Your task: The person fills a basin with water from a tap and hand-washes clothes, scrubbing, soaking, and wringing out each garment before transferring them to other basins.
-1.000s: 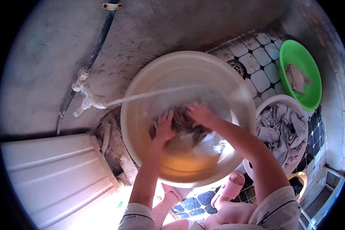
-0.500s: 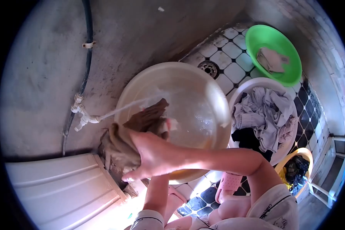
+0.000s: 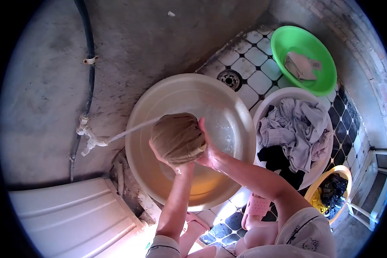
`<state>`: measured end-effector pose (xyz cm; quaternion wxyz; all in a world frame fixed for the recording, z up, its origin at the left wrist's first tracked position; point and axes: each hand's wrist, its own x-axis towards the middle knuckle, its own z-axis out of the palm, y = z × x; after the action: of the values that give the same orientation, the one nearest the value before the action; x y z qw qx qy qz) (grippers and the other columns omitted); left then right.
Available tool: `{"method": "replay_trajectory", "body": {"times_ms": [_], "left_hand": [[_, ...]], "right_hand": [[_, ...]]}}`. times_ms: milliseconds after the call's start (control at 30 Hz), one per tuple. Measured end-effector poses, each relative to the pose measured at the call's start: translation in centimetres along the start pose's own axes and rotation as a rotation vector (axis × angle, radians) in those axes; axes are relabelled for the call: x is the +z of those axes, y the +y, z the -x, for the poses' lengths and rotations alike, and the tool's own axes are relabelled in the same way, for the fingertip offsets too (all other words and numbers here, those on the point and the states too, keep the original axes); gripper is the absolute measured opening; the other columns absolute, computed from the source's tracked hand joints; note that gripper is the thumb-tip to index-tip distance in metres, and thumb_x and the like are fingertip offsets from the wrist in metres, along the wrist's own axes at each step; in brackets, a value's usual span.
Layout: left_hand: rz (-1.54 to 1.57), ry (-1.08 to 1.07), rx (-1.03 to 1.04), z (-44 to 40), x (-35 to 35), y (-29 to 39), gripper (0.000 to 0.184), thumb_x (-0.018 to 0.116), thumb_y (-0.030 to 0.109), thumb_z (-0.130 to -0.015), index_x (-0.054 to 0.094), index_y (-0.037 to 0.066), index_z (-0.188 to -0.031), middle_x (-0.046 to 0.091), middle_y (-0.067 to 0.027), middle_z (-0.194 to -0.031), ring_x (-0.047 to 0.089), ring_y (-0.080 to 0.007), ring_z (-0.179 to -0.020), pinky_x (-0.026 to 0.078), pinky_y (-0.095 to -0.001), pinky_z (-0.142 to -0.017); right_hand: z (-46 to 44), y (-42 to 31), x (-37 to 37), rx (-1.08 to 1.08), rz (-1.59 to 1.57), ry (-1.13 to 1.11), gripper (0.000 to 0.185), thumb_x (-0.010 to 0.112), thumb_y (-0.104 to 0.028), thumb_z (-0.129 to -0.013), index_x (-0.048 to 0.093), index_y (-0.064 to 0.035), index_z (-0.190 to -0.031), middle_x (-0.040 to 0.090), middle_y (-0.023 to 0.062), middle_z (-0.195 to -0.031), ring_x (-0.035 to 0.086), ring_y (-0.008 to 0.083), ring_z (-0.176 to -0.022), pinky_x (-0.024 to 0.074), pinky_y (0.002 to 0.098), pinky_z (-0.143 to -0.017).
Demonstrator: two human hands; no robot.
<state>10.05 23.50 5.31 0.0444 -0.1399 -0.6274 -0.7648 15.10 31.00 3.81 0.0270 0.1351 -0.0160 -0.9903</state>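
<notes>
A wet brown cloth (image 3: 176,135), gathered into a rounded bundle, is held over the large cream basin (image 3: 137,180). My left hand (image 3: 167,160) cups it from the lower left, its fingers partly hidden beneath. From the right, my right hand (image 3: 208,150) grips the bundle's side. Water from the white tap (image 3: 92,139) shoots sideways and strikes the upper left of the cloth. Some water lies in the bottom of the basin.
To the right stand a pale tub (image 3: 262,107) of grey and black clothes, a green basin (image 3: 329,77) with a light cloth, and an orange basin (image 3: 348,174) of dark items. A floor drain (image 3: 230,79) sits near the wall. A white ridged panel (image 3: 69,215) is at lower left.
The brown cloth has moved right, from the basin's left edge to over its middle, and now forms a rounded bundle. My crossed arms have parted, with both hands around it.
</notes>
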Motion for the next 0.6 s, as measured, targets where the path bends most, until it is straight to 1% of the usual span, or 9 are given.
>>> {"method": "replay_trajectory", "body": {"times_ms": [67,200,267,300,333,400,467,567,600], "left_hand": [[-0.227,-0.052,0.121,0.7,0.7,2.2,0.040,0.058,0.024,-0.079,0.044,0.002,-0.109,0.046,-0.0101,-0.111,0.049,-0.0227,-0.100,0.038,-0.0362,-0.090],[-0.403,-0.379,0.440,0.4,-3.4,3.1,0.031,0.063,0.012,-0.073,0.050,0.001,-0.099,0.042,-0.0130,-0.115,0.045,-0.0292,-0.105,0.031,-0.0427,-0.097],[-0.554,-0.413,0.532,0.6,-4.4,3.7,0.027,0.064,0.013,-0.072,0.053,0.003,-0.094,0.042,-0.0141,-0.113,0.043,-0.0310,-0.107,0.029,-0.0445,-0.098],[-0.632,-0.428,0.579,0.6,-4.9,3.9,0.025,0.064,0.013,-0.071,0.054,0.004,-0.092,0.042,-0.0147,-0.112,0.042,-0.0318,-0.108,0.028,-0.0454,-0.099],[-0.573,-0.447,0.734,-0.2,-5.3,3.6,0.021,0.065,0.011,-0.065,0.058,0.010,-0.085,0.045,-0.0125,-0.108,0.050,-0.0284,-0.095,0.037,-0.0437,-0.086],[-0.696,-0.655,0.780,-1.6,-7.3,4.9,0.018,0.063,0.011,-0.061,0.059,0.015,-0.077,0.047,-0.0098,-0.103,0.052,-0.0256,-0.082,0.037,-0.0411,-0.072],[-0.904,-0.731,1.134,-2.7,-4.6,8.7,0.009,0.061,0.015,-0.057,0.058,0.020,-0.064,0.052,-0.0046,-0.091,0.049,-0.0208,-0.060,0.029,-0.0347,-0.056],[-1.048,-0.779,1.202,-3.9,-4.2,9.9,0.008,0.061,0.023,-0.057,0.057,0.019,-0.063,0.054,-0.0055,-0.089,0.051,-0.0204,-0.069,0.032,-0.0347,-0.061],[-1.002,-0.897,1.030,-3.9,-4.5,10.1,0.018,0.062,0.022,-0.067,0.054,0.016,-0.081,0.051,-0.0061,-0.101,0.049,-0.0295,-0.091,0.034,-0.0463,-0.079]], "right_hand": [[0.1,-0.9,2.2,0.045,-0.089,0.002,0.071,0.056,-0.055,-0.075,0.040,-0.0063,-0.124,0.038,0.0146,-0.130,0.043,0.0261,-0.115,0.0339,0.0412,-0.098],[-1.6,-2.7,2.2,0.098,0.196,0.028,0.051,0.059,-0.040,-0.079,0.050,-0.0051,-0.115,0.054,0.0113,-0.111,0.053,0.0211,-0.100,0.0413,0.0341,-0.090],[-0.7,-3.1,4.8,0.161,0.294,0.082,0.041,0.059,-0.033,-0.080,0.054,-0.0041,-0.109,0.059,0.0091,-0.102,0.057,0.0172,-0.093,0.0437,0.0301,-0.086],[-0.8,-3.1,5.4,0.158,0.345,0.052,0.040,0.058,-0.032,-0.080,0.054,-0.0036,-0.108,0.059,0.0088,-0.101,0.057,0.0166,-0.093,0.0441,0.0294,-0.085],[-0.9,-2.9,5.8,0.158,0.395,0.022,0.039,0.058,-0.032,-0.080,0.055,-0.0032,-0.107,0.059,0.0085,-0.101,0.056,0.0159,-0.092,0.0446,0.0288,-0.084],[-1.4,-2.6,5.7,0.161,0.483,-0.073,0.036,0.058,-0.029,-0.081,0.055,-0.0024,-0.105,0.059,0.0083,-0.099,0.056,0.0150,-0.091,0.0452,0.0280,-0.082],[-1.8,-2.7,4.9,0.159,0.565,-0.196,0.033,0.058,-0.026,-0.081,0.055,-0.0017,-0.103,0.059,0.0087,-0.098,0.056,0.0145,-0.090,0.0455,0.0278,-0.080],[-4.1,-1.5,1.8,0.383,0.393,-0.145,0.032,0.058,-0.024,-0.081,0.055,-0.0002,-0.101,0.058,0.0090,-0.098,0.056,0.0145,-0.090,0.0452,0.0277,-0.081],[-4.3,-1.0,1.9,0.354,0.554,-0.176,0.029,0.056,-0.022,-0.081,0.056,-0.0007,-0.100,0.058,0.0084,-0.097,0.055,0.0141,-0.089,0.0440,0.0271,-0.080]]}}
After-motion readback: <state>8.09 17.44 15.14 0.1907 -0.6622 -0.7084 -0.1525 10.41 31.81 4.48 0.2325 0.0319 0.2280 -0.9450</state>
